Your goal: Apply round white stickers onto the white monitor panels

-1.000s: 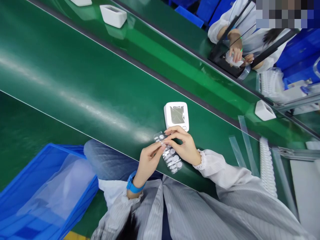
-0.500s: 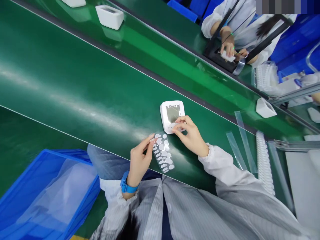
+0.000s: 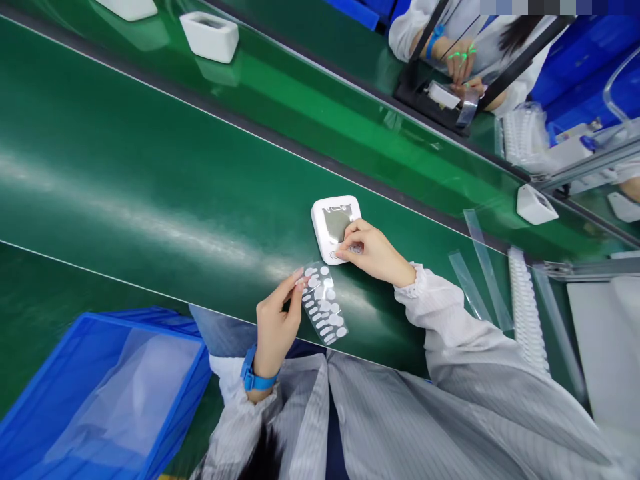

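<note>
A white device with a grey screen [image 3: 337, 223] lies face up on the green work surface. My right hand [image 3: 373, 250] is over its lower right part, thumb and fingertips pinched together at the face below the screen. Anything between those fingertips is too small or hidden to make out. Just in front of the device, my left hand [image 3: 277, 317] pinches the upper left edge of a clear sticker sheet [image 3: 325, 305]. Rounded white stickers of several shapes sit on this sheet, which slants down to the right.
White housings [image 3: 210, 37] stand on the belt [image 3: 300, 113] beyond; another housing [image 3: 536, 205] is at right. Clear strips [image 3: 487, 270] and a stack of white parts [image 3: 530, 310] lie right. A blue bin [image 3: 95, 320] is at lower left. A co-worker's hands [image 3: 463, 63] work opposite.
My right fingers have drawn closer together and come down onto the device's face. The left hand still holds the sheet. The co-worker's hand has moved off a white part, and the view has shifted slightly.
</note>
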`<state>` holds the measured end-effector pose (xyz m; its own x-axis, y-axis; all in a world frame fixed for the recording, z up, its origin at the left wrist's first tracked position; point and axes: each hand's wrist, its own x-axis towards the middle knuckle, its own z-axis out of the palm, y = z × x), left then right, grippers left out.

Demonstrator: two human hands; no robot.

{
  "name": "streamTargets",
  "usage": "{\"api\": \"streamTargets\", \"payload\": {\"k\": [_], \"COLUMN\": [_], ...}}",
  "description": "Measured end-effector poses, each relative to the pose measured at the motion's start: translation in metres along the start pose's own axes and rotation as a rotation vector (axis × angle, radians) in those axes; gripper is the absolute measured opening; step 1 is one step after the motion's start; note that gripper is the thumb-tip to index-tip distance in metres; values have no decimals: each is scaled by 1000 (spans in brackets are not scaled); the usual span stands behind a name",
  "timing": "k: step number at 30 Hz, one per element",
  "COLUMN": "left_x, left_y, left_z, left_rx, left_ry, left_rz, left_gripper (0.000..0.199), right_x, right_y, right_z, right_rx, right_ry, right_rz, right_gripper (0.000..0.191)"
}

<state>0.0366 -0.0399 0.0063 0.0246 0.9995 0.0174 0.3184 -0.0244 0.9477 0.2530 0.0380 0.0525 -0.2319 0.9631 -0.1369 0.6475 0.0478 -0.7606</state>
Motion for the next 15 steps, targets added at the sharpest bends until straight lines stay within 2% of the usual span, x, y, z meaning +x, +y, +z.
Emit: {"api": "streamTargets", "payload": {"k": [7,15], "left_x": [0,0], "left_y": [0,1], "left_z": [0,-1], "left_rx": [16,5], "left_ry": [2,-17], "left_rz": [10,-22], "left_gripper": [29,29], "right_x": [7,8], "right_y": [-2,-5], "right_z": [-5,-3], "right_rx": [-82,-130], "right_ry": [-66,-69], "right_rz": [-18,-30], "right_gripper": [4,7]}}
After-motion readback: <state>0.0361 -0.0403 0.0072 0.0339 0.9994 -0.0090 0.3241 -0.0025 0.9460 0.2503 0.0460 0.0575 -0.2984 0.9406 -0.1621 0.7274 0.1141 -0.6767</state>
